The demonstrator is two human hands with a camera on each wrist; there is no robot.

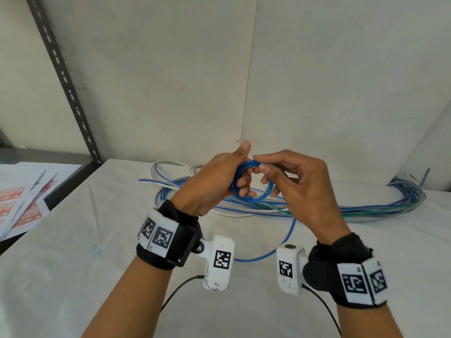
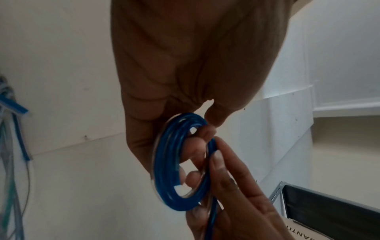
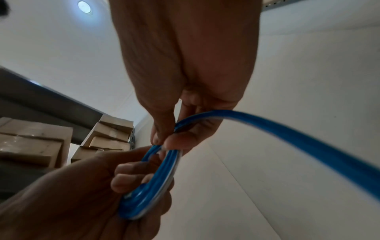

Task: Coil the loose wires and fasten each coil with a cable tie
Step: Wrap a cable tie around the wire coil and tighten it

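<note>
left hand (image 1: 214, 181): fingers curled through blue wire coil (image 1: 249, 180), centre frame, kept loops stacked.
right hand (image 1: 295, 189): fingers pinched the coil's feeding strand, guiding another wrap.
tail (image 1: 280, 245): trailed on table (image 1: 73, 276).

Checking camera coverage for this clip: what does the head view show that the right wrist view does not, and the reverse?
Only the head view shows the pile of loose wires on the white table, the printed sheets at far left, and both wrist cameras.

Only the right wrist view shows stacked cardboard boxes, a ceiling light, and the blue wire trailing off from the right hand.

Both show the left hand gripping the blue coil while the right hand pinches the wire at it.
</note>
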